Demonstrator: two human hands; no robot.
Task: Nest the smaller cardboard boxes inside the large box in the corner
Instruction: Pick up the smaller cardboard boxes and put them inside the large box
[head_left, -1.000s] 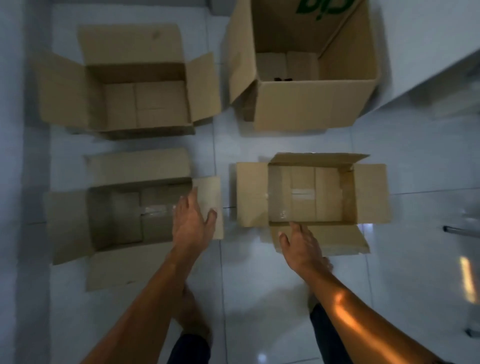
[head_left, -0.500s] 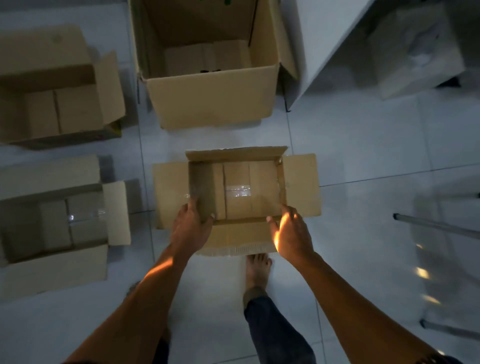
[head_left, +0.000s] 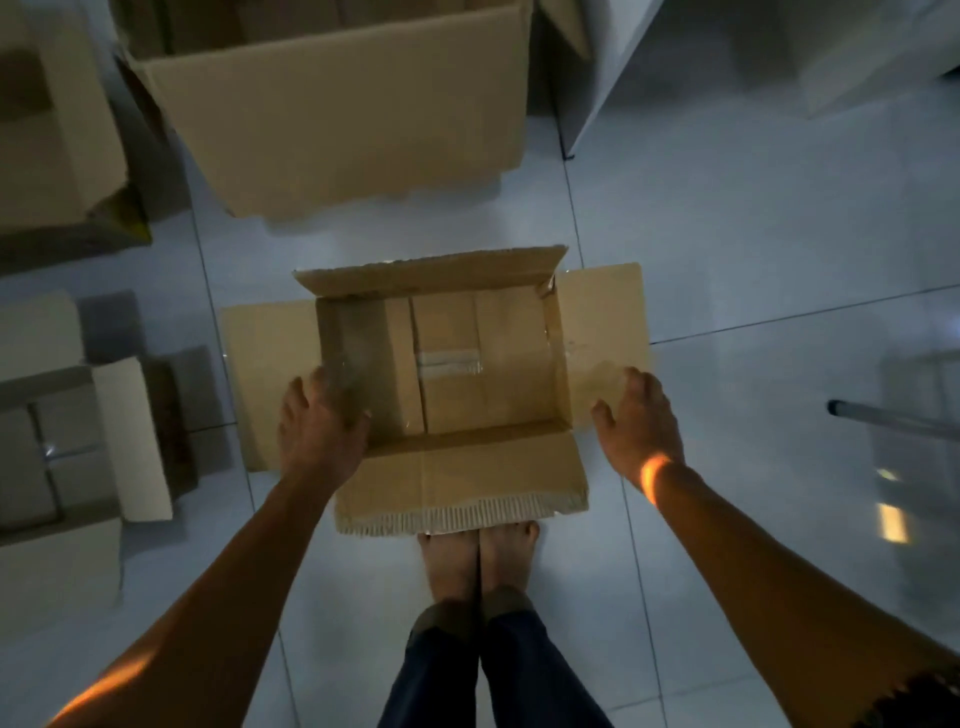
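A small open cardboard box (head_left: 498, 384) stands on the floor just ahead of my feet, all its flaps folded out. My left hand (head_left: 319, 421) grips its left wall, thumb inside and fingers on the outer flap. My right hand (head_left: 639, 415) lies palm down on the right flap with fingers spread and the thumb near the box's corner. The large box (head_left: 337, 104) stands behind the small one at the top of the view, its opening mostly cut off.
Two more open boxes sit at the left, one far (head_left: 52, 130) and one near (head_left: 67, 441). A white cabinet side (head_left: 649, 62) rises at the upper right. A metal leg (head_left: 893, 415) lies at the right. My bare feet (head_left: 478, 561) touch the box's near flap.
Both hands slid from the small box's near wall out to its left and right sides. The view has moved closer, and my feet now stand together.
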